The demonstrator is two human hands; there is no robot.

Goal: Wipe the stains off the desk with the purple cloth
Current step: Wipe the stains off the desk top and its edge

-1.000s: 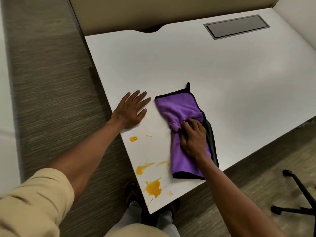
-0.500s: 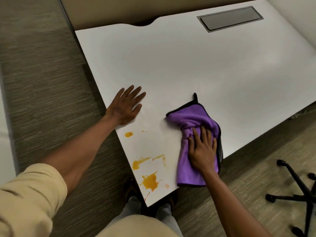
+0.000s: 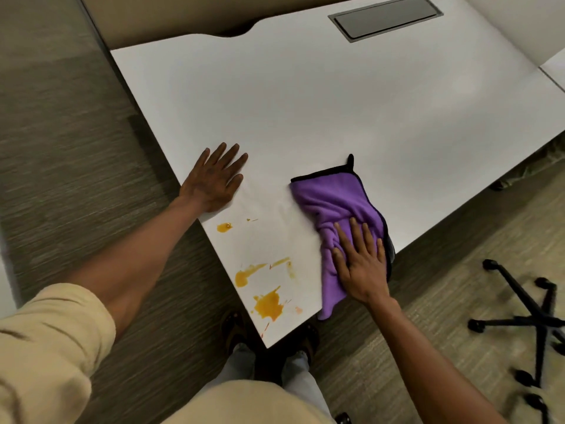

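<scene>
A purple cloth (image 3: pixel 333 203) with black trim lies bunched near the white desk's (image 3: pixel 336 102) front edge, its lower end hanging just over the edge. My right hand (image 3: pixel 360 261) presses flat on the cloth's near half, fingers spread. My left hand (image 3: pixel 214 179) rests flat and open on the desk's left edge, holding nothing. Orange stains sit on the near corner between the hands: a small blob (image 3: pixel 224 227), a streak (image 3: pixel 247 273) and a larger splash (image 3: pixel 269 305). The cloth lies just right of the stains, not covering them.
A grey cable hatch (image 3: pixel 385 16) is set in the desk's far side. A black chair base (image 3: pixel 526 319) with castors stands on the carpet at right. My shoes (image 3: pixel 235 328) show under the desk corner. A beige partition (image 3: pixel 171 13) runs behind the desk.
My right hand slid the cloth toward the front edge, bunching it, and its fingers have flattened and spread. The left hand has stayed in place. The stains look unchanged.
</scene>
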